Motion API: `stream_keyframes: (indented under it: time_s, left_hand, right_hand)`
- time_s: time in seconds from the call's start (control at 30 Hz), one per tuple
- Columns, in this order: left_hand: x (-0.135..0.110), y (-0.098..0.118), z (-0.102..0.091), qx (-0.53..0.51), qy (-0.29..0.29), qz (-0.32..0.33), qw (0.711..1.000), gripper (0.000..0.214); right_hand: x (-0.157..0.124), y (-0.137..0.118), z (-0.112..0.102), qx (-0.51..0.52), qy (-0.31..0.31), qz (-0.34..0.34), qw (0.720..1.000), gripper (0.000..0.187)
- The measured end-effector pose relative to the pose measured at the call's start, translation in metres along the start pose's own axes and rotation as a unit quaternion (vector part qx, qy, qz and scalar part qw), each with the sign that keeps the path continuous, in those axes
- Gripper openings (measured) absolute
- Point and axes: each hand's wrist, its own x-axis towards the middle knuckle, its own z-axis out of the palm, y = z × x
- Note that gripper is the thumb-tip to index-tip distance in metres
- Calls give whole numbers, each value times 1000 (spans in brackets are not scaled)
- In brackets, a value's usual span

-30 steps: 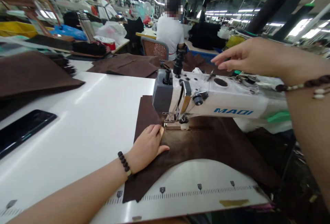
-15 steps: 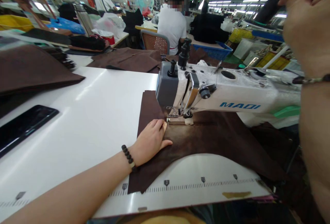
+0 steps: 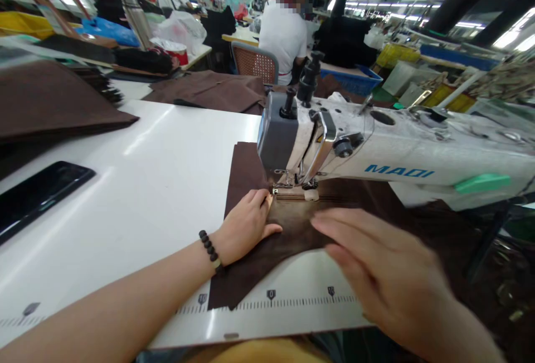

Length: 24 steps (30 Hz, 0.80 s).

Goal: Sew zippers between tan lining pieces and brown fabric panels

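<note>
Brown fabric panel (image 3: 301, 232) lies centre frame on the white table (image 3: 146, 201), partly under the head of the MAQI sewing machine (image 3: 401, 154), which runs from centre to the R edge w/ a green lever (image 3: 482, 183) on its side. Dark parallel lines cross the panel nr the machine's foot. L hand (image 3: 246, 221) rests flat on the panel's L part, fingers tog., thumb spread away, fingertips just beside the foot; black bead bracelet (image 3: 210, 251) on that wrist. R hand (image 3: 388, 274), lower R, is blurred: fingers stretched out & close tog., thumb apart below, nothing seen in its grip. It's over the panel's lower R part; can't tell if it touches. Ruler scale (image 3: 271, 301) runs along the table's nr edge, bottom of frame. Smartphone (image 3: 42, 198) lies at L edge, w/ a stack of brown fabric pcs (image 3: 58, 101) above it; more brown fabric (image 3: 204, 90) behind the table's far edge. Upper centre: co-worker in white shirt (image 3: 282, 42), back turned, nr a brown chair (image 3: 254, 64), blue bin (image 3: 355, 80) to the R. Upper L: metal flask (image 3: 136, 20) & blue plastic bag (image 3: 111, 31).
</note>
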Motion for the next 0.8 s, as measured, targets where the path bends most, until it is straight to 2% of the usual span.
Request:
stream_keyframes:
  time_s: [0.03, 0.1, 0.13, 0.2, 0.33, 0.4, 0.47, 0.53, 0.6, 0.7, 0.8]
  left_hand:
    - [0, 0, -1, 3, -5, -2, 1000, 59]
    - [1, 1, -3, 2, -16, -6, 1000, 59]
    - [1, 1, -4, -1, -23, -6, 1000, 57]
    - [2, 1, -6, -3, -39, -2, 999, 54]
    - [2, 2, -8, 8, -52, 1, 999, 55]
    - [2, 1, -8, 5, -49, 1, 999, 55]
    - [2, 1, -7, -3, -49, -1, 999, 55]
    - [3, 1, -7, -10, -48, -7, 999, 57]
    - [3, 1, -7, -15, -43, -13, 999, 60]
    - [4, 1, -8, -16, -40, -12, 999, 59]
    - [4, 1, -8, -13, -44, -12, 999, 60]
  right_hand:
    - [-7, -9, 17, -16, -25, -5, 1000, 31]
    - [-12, -15, 41, -10, 4, -9, 1000, 30]
    - [-13, -14, 45, 8, 23, -24, 999, 30]
    - [-11, -12, 40, 55, 51, -74, 994, 30]
    - [-10, -14, 26, 88, 31, -153, 984, 30]
    - [-11, -15, 38, 73, -18, -121, 990, 30]
    - [-12, -10, 62, 50, -81, -31, 995, 30]
    - [-13, -3, 89, 28, -130, 66, 989, 30]
    - [-15, 5, 110, 13, -172, 124, 977, 35]
    - [-20, 10, 125, 0, -205, 151, 967, 43]
    - [-24, 10, 128, 9, -198, 151, 969, 43]
